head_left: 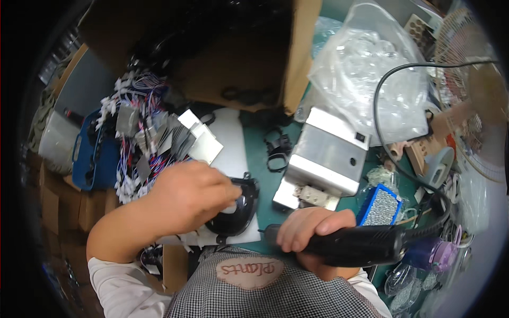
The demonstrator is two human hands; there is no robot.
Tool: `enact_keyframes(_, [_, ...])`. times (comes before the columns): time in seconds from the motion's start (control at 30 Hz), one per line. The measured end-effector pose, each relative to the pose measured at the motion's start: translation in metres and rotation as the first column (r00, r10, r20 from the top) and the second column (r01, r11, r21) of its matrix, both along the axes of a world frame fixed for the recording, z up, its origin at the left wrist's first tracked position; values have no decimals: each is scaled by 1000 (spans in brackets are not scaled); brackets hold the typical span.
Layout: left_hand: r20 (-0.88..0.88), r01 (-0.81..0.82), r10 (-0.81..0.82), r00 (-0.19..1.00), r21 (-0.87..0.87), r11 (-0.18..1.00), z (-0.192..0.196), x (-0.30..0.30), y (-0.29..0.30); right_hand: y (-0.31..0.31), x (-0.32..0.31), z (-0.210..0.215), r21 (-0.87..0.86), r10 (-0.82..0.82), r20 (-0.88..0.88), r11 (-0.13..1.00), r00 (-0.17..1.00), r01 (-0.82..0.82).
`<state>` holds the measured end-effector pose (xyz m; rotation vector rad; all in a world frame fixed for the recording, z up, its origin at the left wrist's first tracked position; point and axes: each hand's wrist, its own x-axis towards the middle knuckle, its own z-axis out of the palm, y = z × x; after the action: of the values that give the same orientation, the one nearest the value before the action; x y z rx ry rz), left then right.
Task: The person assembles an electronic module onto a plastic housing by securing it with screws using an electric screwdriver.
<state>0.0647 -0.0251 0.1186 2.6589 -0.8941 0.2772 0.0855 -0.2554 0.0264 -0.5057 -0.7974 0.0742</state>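
Note:
My right hand [318,229] is wrapped round a black electric screwdriver [358,246]. Its thin bit points left, towards a glossy black rounded plastic housing [239,218] with small tabs on its rim. That housing lies on a white foam sheet [233,139] in front of me. Over the housing's left side, my left hand [192,193] has its fingers bent together in a pinch. A small pale patch shows by those fingertips; what they hold, if anything, is hidden.
Behind stands a cardboard box [303,50] with dark parts inside. Bundled wires with white connectors [139,153] lie left, near a blue bin [87,151]. To the right are a metal fixture [331,151], a blue tray of screws [383,205], a bag of clear parts [371,69] and a black cable [377,114].

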Motion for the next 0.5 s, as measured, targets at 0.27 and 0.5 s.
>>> enact_keyframes(0.27, [363,139,-74,929,-156,978,45,138,-91,-1,0,5,149,-272,32,953,962,264])
enact_keyframes(0.5, [48,-156,149,988,273,949,30,230,-154,-10,3,7,96,-282,57,956,958,276])
